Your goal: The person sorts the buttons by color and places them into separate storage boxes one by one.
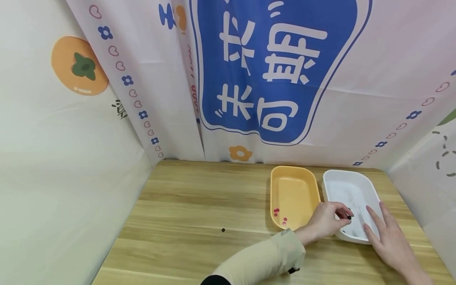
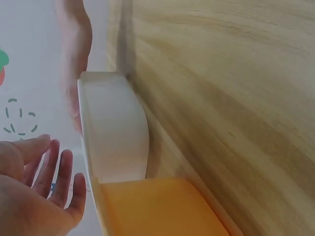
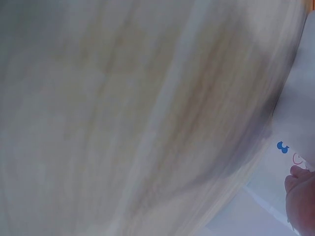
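My left hand (image 1: pixel 325 218) reaches over the near left part of a white tray (image 1: pixel 335 171). Its thumb and forefinger pinch a small round black piece (image 1: pixel 349 217). Along the right side of that tray lies my right hand (image 1: pixel 390 241), its fingers spread and fairly straight over the rim. A few dark specks show on the tray's bottom. In the left wrist view, the left hand (image 2: pixel 39 191) appears beside the white tray's wall (image 2: pixel 115 128), but the piece cannot be made out. The right wrist view catches only part of the right hand (image 3: pixel 301 201).
A yellow tray (image 1: pixel 290 190) stands just left of the white one, with several small round red pieces (image 1: pixel 276 211) in its near left corner. Another small black piece (image 1: pixel 223 230) lies on the wooden table (image 1: pixel 185 206). Printed curtains (image 1: pixel 171 118) hang behind and at the sides.
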`<act>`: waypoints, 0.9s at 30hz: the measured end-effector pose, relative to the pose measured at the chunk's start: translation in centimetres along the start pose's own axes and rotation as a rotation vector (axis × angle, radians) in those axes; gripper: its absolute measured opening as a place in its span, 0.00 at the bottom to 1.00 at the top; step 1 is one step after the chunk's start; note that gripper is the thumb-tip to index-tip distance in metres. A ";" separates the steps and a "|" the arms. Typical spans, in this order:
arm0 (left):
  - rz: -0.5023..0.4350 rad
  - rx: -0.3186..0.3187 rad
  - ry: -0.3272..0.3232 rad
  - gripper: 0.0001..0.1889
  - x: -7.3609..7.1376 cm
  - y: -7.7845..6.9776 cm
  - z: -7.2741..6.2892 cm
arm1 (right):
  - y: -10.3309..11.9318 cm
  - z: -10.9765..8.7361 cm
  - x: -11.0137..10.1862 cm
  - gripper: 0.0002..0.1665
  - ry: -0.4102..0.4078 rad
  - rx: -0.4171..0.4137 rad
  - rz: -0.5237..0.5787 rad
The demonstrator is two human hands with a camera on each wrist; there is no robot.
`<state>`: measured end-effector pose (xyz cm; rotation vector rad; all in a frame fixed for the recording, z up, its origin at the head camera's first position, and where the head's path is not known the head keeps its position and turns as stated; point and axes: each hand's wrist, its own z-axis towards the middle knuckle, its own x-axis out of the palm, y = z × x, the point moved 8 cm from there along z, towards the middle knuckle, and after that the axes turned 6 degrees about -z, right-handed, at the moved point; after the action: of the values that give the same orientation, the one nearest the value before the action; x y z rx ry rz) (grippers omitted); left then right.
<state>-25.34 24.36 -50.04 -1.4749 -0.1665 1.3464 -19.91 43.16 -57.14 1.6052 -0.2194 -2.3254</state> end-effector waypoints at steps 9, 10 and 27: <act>0.207 0.090 0.078 0.13 0.6 -0.9 -0.5 | -0.1 -0.2 0.0 0.35 -0.001 -0.008 0.011; 0.219 0.101 0.090 0.13 0.5 -1.0 -0.7 | -0.1 -0.2 0.1 0.35 0.004 -0.005 0.011; 0.078 0.215 0.024 0.13 -7.0 0.8 -7.6 | 0.2 -0.1 0.0 0.36 -0.022 -0.027 -0.001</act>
<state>-22.32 14.71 -47.88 -1.3269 0.0502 1.3633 -19.78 43.04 -57.09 1.5680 -0.1915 -2.3378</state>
